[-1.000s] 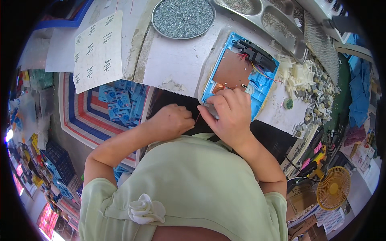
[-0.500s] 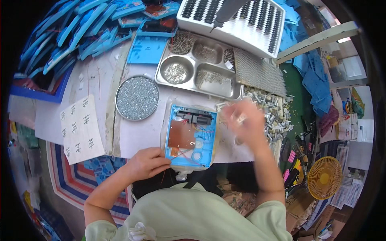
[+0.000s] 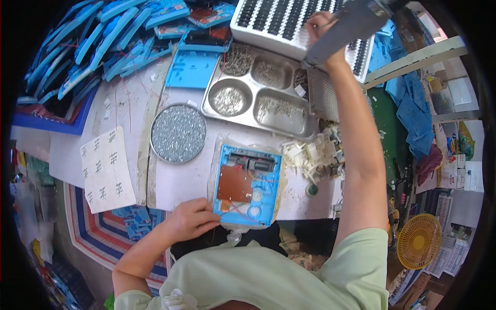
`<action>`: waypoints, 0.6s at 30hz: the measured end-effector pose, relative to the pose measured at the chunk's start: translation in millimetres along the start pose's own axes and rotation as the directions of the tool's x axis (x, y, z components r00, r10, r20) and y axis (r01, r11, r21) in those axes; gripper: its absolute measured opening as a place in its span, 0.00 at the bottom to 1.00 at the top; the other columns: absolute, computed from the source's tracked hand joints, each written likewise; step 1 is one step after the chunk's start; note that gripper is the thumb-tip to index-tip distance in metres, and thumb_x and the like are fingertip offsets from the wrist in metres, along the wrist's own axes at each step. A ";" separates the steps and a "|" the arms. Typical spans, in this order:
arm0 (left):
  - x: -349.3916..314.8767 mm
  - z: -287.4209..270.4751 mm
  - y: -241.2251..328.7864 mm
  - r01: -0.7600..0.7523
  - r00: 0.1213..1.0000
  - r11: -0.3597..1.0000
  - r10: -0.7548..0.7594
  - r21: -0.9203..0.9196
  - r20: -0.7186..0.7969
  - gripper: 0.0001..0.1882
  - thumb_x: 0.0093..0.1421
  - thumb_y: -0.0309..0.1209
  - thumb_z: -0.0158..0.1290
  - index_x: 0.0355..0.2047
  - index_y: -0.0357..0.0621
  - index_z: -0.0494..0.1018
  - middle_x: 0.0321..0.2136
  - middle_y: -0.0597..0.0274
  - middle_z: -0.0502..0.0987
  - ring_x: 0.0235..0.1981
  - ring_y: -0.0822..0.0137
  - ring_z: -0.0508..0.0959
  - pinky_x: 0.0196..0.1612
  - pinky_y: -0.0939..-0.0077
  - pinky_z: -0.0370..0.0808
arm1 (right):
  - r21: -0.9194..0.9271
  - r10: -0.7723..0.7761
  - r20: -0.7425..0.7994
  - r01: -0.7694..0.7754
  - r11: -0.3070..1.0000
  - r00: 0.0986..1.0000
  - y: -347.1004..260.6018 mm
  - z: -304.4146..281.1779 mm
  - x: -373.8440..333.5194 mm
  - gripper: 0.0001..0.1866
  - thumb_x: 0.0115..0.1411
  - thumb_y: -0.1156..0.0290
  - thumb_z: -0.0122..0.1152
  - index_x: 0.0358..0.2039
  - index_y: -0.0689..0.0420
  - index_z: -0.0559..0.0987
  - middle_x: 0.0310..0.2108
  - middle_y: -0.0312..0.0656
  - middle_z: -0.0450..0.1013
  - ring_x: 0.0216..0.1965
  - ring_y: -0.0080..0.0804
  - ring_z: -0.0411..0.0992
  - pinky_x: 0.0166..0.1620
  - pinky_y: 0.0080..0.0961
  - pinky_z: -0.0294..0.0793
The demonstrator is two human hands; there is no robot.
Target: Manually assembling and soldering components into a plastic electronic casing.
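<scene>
In front of me a shallow blue plastic case (image 3: pixel 268 199) lies open side up on a clear plastic wrapping. Inside it are a brown circuit board (image 3: pixel 235 184), a black mechanism (image 3: pixel 253 161) near the far edge, and thin red wires. My left hand (image 3: pixel 194 219) grips the case's near left corner, fingers closed. At the far side, my right hand (image 3: pixel 320 24) reaches into a white tray (image 3: pixel 268 43) of black parts set in rows. Its fingers are curled down, and what they pinch is hidden. A dark grey tool (image 3: pixel 349 36) hanging overhead covers part of that hand.
A metal compartment tray (image 3: pixel 247 118) of screws and small parts sits mid-table. Left of the case stands a round tin (image 3: pixel 178 133) of small metal pieces. White plastic parts (image 3: pixel 312 155) lie loose under my right forearm. Blue cases (image 3: pixel 111 39) pile up at far left.
My right hand has moved from beside the case, away from me, to the white tray. My left hand keeps its hold on the case's corner. The whole view has shifted slightly.
</scene>
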State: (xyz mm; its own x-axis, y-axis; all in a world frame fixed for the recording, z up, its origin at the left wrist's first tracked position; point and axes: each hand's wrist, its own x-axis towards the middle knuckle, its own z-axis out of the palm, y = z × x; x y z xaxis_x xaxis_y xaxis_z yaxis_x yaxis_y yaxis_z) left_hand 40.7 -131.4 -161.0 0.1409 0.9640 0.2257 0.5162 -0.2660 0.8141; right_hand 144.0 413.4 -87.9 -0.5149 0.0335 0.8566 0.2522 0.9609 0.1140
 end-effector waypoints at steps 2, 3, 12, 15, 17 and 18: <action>-0.4 -1.7 0.1 0.026 0.999 1.000 -0.026 0.003 0.024 0.12 0.50 0.25 0.70 0.34 0.45 0.82 0.28 0.61 0.75 0.29 0.59 0.78 0.30 0.66 0.76 | 0.167 0.283 0.088 -0.294 0.941 0.955 17.1 0.1 -7.4 0.07 0.57 0.69 0.68 0.31 0.59 0.83 0.32 0.43 0.80 0.32 0.40 0.78 0.40 0.34 0.76; -2.0 -2.7 1.6 0.055 0.998 0.998 -0.056 0.009 0.035 0.11 0.50 0.25 0.70 0.34 0.45 0.82 0.28 0.61 0.74 0.29 0.58 0.78 0.30 0.66 0.76 | 0.188 0.498 0.120 -0.512 0.838 0.859 16.0 0.0 -14.3 0.06 0.59 0.71 0.67 0.33 0.59 0.82 0.33 0.42 0.80 0.32 0.38 0.78 0.39 0.33 0.77; 2.0 -0.3 1.3 0.075 0.997 0.997 -0.073 -0.037 0.036 0.13 0.49 0.23 0.69 0.36 0.44 0.81 0.29 0.60 0.72 0.29 0.59 0.76 0.32 0.67 0.74 | 0.656 0.939 0.184 -0.747 0.104 0.292 -209.5 -224.5 -108.0 0.11 0.62 0.80 0.65 0.45 0.62 0.76 0.38 0.37 0.75 0.38 0.23 0.73 0.42 0.20 0.74; 1.0 -4.6 5.5 0.119 0.991 0.992 -0.116 -0.035 0.062 0.14 0.49 0.22 0.69 0.36 0.44 0.81 0.29 0.60 0.71 0.29 0.60 0.75 0.31 0.68 0.73 | 0.334 0.650 0.655 -0.919 0.208 0.385 -323.1 -237.3 -135.2 0.10 0.56 0.81 0.68 0.40 0.58 0.83 0.38 0.38 0.78 0.42 0.30 0.72 0.46 0.28 0.73; 2.8 -4.4 4.9 0.117 0.991 0.992 -0.115 -0.038 0.066 0.13 0.49 0.22 0.69 0.36 0.44 0.81 0.29 0.60 0.71 0.29 0.61 0.74 0.31 0.69 0.72 | 0.331 0.522 0.679 -0.850 0.410 0.516 -353.7 -228.6 -131.7 0.11 0.52 0.82 0.70 0.37 0.56 0.85 0.34 0.37 0.80 0.40 0.37 0.70 0.47 0.30 0.69; 3.2 -4.3 4.4 0.115 0.991 0.993 -0.112 -0.034 0.066 0.13 0.49 0.22 0.69 0.36 0.44 0.81 0.29 0.60 0.71 0.29 0.61 0.74 0.31 0.69 0.72 | 0.325 0.493 0.661 -0.808 0.492 0.566 -358.7 -222.7 -138.5 0.13 0.51 0.82 0.70 0.37 0.54 0.84 0.33 0.37 0.80 0.38 0.39 0.69 0.45 0.31 0.69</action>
State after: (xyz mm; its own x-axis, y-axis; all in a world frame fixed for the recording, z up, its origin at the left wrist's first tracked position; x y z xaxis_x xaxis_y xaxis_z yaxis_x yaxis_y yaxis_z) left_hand 39.7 -129.5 -154.3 0.1379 0.9857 0.0968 0.4999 -0.1536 0.8524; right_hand 307.3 2.8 -135.4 -0.7086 0.6742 0.2082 0.2737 0.5346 -0.7995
